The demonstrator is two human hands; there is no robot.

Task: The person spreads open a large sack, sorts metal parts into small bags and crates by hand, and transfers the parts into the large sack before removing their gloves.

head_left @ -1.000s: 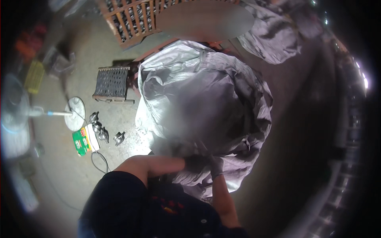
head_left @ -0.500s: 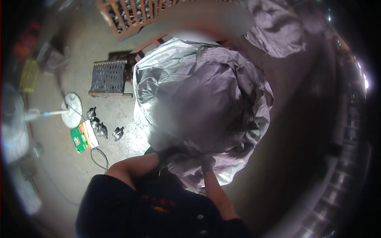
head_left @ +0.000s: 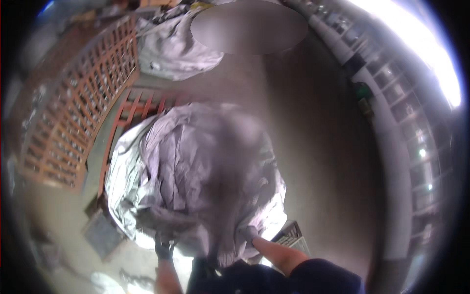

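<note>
A large grey-white bulk bag (head_left: 171, 166) of creased fabric fills the middle of the head view, its loose top bunched inward. A dark smear in the picture hides part of its centre. At its near left edge, my left hand (head_left: 164, 248) in a dark glove is closed on a fold of the fabric. My right hand (head_left: 248, 235), in a greyish glove, grips the near right edge with the forearm reaching in from the lower right. The fingertips of both hands are partly hidden by the cloth.
An orange slatted metal crate (head_left: 83, 112) with metal parts inside stands at the left. Behind the bag are a red metal frame (head_left: 147, 104) and another pale bag (head_left: 171, 51). A dark low stool (head_left: 103, 235) sits left; a slatted crate (head_left: 292, 237) is near my right forearm.
My view has swung right and up, bringing the orange crate and right-hand wall further into sight. My hands are now wider apart along the bag's near edge.
</note>
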